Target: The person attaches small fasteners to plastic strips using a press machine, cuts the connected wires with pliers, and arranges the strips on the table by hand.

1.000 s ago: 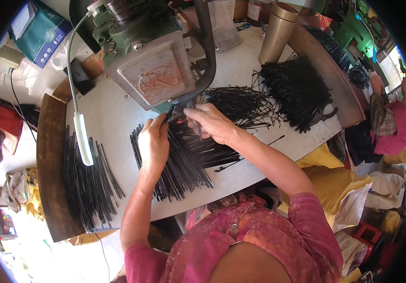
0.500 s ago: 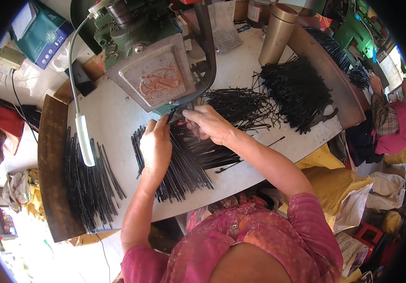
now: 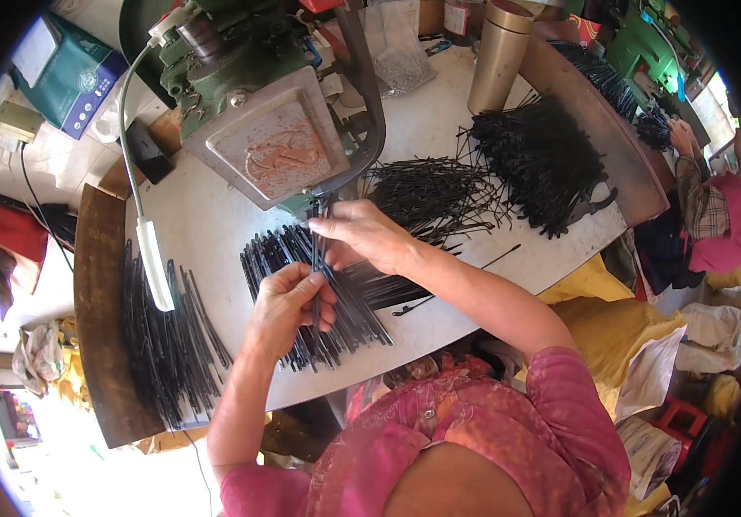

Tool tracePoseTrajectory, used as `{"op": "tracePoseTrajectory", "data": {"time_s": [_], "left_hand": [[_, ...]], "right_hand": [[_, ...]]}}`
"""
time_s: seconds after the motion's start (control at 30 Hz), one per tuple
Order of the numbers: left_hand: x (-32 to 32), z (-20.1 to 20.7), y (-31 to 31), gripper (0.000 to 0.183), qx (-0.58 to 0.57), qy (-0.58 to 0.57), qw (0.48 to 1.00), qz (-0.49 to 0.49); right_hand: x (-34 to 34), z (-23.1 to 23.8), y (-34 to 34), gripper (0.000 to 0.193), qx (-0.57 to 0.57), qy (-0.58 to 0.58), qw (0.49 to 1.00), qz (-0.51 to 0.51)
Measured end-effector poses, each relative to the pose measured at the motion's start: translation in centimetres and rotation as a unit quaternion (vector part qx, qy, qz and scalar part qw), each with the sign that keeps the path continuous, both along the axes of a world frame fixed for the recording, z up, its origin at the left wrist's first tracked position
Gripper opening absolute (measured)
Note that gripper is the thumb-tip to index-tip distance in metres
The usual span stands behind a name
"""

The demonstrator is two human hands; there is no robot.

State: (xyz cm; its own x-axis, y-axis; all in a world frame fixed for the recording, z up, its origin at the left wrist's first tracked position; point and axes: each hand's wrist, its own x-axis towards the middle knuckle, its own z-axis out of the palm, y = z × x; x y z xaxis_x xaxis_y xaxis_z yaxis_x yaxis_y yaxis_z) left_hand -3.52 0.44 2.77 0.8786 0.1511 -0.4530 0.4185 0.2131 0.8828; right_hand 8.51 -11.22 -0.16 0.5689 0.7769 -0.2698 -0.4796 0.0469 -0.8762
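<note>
Left hand (image 3: 291, 303) shifts down, away from machine (image 3: 271, 153)

It pinches thin black rods (image 3: 316, 257); the right hand (image 3: 368, 237) pinches them higher, just below the machine. A loosened pinch could tangle them in the pile (image 3: 349, 314) underneath.

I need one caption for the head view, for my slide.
Left hand and right hand hold thin black strips beside a green machine, over a worktable.

White tabletop (image 3: 198, 215). Black rods (image 3: 168, 345) fanned along left edge; second batch (image 3: 349, 316) toward near edge, middle; black pile (image 3: 542, 164) by right edge (tangled heap (image 3: 426, 194) adjoining); gold flask (image 3: 498, 60), far right corner.
</note>
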Motion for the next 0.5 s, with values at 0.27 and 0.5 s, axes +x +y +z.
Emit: {"op": "tracePoseTrajectory", "data": {"time_s": [0.27,0.5], "left_hand": [[0.4,0.2,0.2,0.013,0.036,-0.012,0.996,-0.078],[1.1,-0.3,-1.9,0.035,0.629,-0.322,0.7,0.108]], "right_hand": [[2.0,-0.2,-1.9,0.025,0.061,0.064,0.995,0.044],[4.1,-1.1,-2.4,0.023,0.13,0.104,0.977,-0.134]]}}
